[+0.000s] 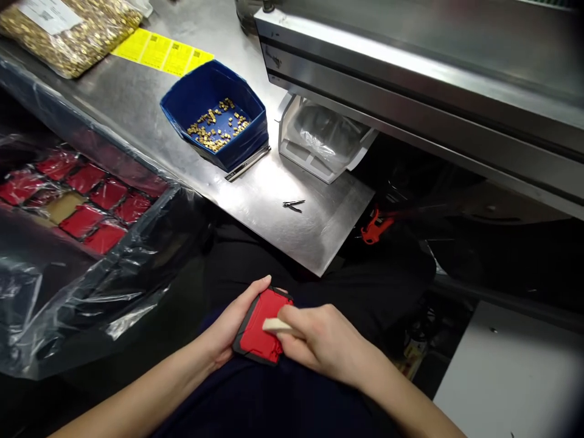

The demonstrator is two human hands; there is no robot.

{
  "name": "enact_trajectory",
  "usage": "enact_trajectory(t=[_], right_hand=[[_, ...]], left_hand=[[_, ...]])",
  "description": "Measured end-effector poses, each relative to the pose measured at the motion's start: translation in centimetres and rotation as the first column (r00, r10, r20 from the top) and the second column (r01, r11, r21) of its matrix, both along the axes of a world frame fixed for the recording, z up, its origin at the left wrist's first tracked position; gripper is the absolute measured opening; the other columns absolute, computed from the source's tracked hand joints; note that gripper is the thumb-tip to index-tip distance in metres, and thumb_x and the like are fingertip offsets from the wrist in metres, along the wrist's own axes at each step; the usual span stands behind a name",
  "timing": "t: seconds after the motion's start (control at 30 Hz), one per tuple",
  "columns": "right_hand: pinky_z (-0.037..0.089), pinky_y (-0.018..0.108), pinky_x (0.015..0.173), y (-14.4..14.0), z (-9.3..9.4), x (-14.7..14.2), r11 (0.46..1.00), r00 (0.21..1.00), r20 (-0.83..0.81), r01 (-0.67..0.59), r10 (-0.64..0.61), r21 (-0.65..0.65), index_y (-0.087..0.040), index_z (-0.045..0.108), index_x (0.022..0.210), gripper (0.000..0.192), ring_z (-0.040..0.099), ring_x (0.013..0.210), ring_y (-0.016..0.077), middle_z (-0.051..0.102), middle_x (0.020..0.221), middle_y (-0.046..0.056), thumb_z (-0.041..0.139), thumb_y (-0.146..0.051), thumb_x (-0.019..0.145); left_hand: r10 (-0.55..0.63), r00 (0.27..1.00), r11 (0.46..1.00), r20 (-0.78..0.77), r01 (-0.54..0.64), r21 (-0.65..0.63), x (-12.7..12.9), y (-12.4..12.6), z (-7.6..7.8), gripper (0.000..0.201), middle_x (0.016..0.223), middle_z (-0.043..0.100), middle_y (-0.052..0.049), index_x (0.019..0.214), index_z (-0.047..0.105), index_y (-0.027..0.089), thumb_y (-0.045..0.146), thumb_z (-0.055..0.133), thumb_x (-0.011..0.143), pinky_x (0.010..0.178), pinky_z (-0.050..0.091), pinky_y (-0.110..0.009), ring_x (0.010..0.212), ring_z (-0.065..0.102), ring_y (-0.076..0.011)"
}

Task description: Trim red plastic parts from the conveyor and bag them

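Observation:
My left hand (233, 321) is wrapped round the left side of a flat red plastic part with black edges (259, 317), held tilted above my lap. Between the thumb and fingers of my right hand (325, 342) is a pale, flat strip (272, 325); its end lies over the red face, and I cannot tell what it is made of. Part of the red piece's right side is hidden by my right hand. On the metal bench (314, 243) in front lies a small pair of nail clippers (294, 205).
A blue bin (249, 137) holds many small brass pieces. Behind it are yellow labels (159, 53) and a bag of brass parts (91, 36). A plastic-lined crate (171, 193) at left contains red parts. A metal beam (410, 97) overhangs a white bin (310, 169). An orange-handled tool (376, 226) sits beyond the bench edge.

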State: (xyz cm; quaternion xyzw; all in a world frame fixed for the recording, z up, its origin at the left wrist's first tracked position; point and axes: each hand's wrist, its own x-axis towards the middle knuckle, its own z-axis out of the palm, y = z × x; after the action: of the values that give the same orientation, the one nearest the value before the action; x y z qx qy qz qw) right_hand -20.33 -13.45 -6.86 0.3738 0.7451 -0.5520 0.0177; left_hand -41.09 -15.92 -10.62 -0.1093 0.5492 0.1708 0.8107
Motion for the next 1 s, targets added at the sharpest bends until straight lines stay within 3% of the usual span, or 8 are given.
enact_trajectory(t=[0.1, 0.2, 0.37, 0.57, 0.63, 0.73, 0.87, 1.0], right_hand=[[0.026, 0.023, 0.056, 0.1, 0.0, -0.1, 0.999, 0.998, 0.044, 0.051, -0.051, 0.008, -0.023, 0.052, 0.092, 0.011, 0.047, 0.058, 0.0094, 0.056, 0.073, -0.005, 0.051, -0.030, 0.101], [0.023, 0.023, 0.055, 0.1, 0.0, -0.1, 1.000, 1.000, 0.025, 0.016, -0.015, -0.012, -0.023, 0.047, 0.087, 0.013, 0.042, 0.054, 0.0084, 0.052, 0.068, -0.007, 0.053, -0.026, 0.098], [0.024, 0.024, 0.058, 0.0, -0.3, 0.2, 1.000, 0.998, 0.066, 0.023, -0.024, 0.014, -0.024, 0.051, 0.091, 0.014, 0.048, 0.059, 0.0090, 0.058, 0.074, -0.006, 0.050, -0.033, 0.102], [0.022, 0.025, 0.057, -0.1, 0.3, -0.7, 0.998, 0.993, 0.108, -0.043, 0.038, 0.046, -0.024, 0.053, 0.089, 0.015, 0.052, 0.059, 0.0099, 0.063, 0.074, -0.006, 0.050, -0.033, 0.100], [0.021, 0.026, 0.057, 0.8, 0.5, -0.9, 0.995, 0.989, 0.150, -0.023, 0.008, 0.095, -0.023, 0.055, 0.090, 0.018, 0.054, 0.059, 0.0114, 0.064, 0.073, -0.004, 0.049, -0.037, 0.101], [0.029, 0.025, 0.058, 2.5, -0.2, 0.4, 0.986, 0.975, 0.144, 0.163, -0.167, 0.044, -0.024, 0.059, 0.093, 0.018, 0.058, 0.063, 0.0132, 0.064, 0.074, -0.003, 0.054, -0.040, 0.099], [0.042, 0.025, 0.063, 3.8, -3.8, 2.8, 0.849, 0.840, 0.152, 0.528, -0.521, -0.009, -0.023, 0.059, 0.093, 0.026, 0.060, 0.070, 0.0166, 0.064, 0.078, -0.001, 0.049, -0.046, 0.101], [0.049, 0.030, 0.075, 6.4, -7.3, 0.1, 0.825, 0.824, 0.067, 0.565, -0.563, -0.022, -0.022, 0.062, 0.110, 0.026, 0.066, 0.088, 0.0211, 0.071, 0.097, 0.003, 0.050, -0.042, 0.099]], left_hand=[[0.004, 1.000, 1.000, -0.014, -0.005, -0.022, 0.2, 0.1, 0.2, 0.060, 0.075, 0.072, -0.010, 0.096, 0.076, 0.010, 0.069, 0.067, 0.085, 0.055, 0.054, -0.027, 0.058, 0.064, -0.0180], [0.013, 1.000, 0.999, -0.006, -0.013, -0.031, 0.3, 0.2, 0.5, 0.060, 0.082, 0.074, -0.010, 0.100, 0.076, 0.012, 0.069, 0.067, 0.085, 0.057, 0.055, -0.027, 0.063, 0.066, -0.0189], [-0.035, 0.997, 0.999, -0.067, 0.036, 0.009, 0.5, 0.1, 0.8, 0.058, 0.077, 0.072, -0.009, 0.097, 0.075, 0.014, 0.069, 0.066, 0.085, 0.055, 0.054, -0.026, 0.061, 0.066, -0.0190], [-0.013, 0.997, 1.000, -0.073, 0.012, -0.013, 0.9, 0.4, 0.9, 0.057, 0.077, 0.072, -0.009, 0.090, 0.073, 0.012, 0.068, 0.067, 0.085, 0.053, 0.052, -0.025, 0.060, 0.065, -0.0177], [0.002, 0.999, 1.000, -0.053, -0.004, -0.031, 0.7, 0.5, 0.7, 0.057, 0.071, 0.070, -0.008, 0.083, 0.072, 0.011, 0.069, 0.068, 0.084, 0.052, 0.050, -0.024, 0.056, 0.063, -0.0165], [0.110, 0.994, 0.994, 0.005, -0.110, -0.025, 0.1, 0.3, 0.4, 0.058, 0.079, 0.073, -0.012, 0.091, 0.073, 0.009, 0.067, 0.066, 0.087, 0.062, 0.055, -0.028, 0.065, 0.068, -0.0205], [0.255, 0.963, 0.964, 0.093, -0.261, 0.060, -0.8, -0.7, 0.1, 0.056, 0.114, 0.074, -0.022, 0.113, 0.069, 0.011, 0.062, 0.058, 0.094, 0.080, 0.059, -0.040, 0.090, 0.075, -0.0319], [0.295, 0.920, 0.933, 0.257, -0.335, 0.129, -1.4, -1.8, -0.1, 0.057, 0.128, 0.069, -0.023, 0.123, 0.065, 0.013, 0.062, 0.055, 0.096, 0.092, 0.056, -0.045, 0.101, 0.073, -0.0334]])
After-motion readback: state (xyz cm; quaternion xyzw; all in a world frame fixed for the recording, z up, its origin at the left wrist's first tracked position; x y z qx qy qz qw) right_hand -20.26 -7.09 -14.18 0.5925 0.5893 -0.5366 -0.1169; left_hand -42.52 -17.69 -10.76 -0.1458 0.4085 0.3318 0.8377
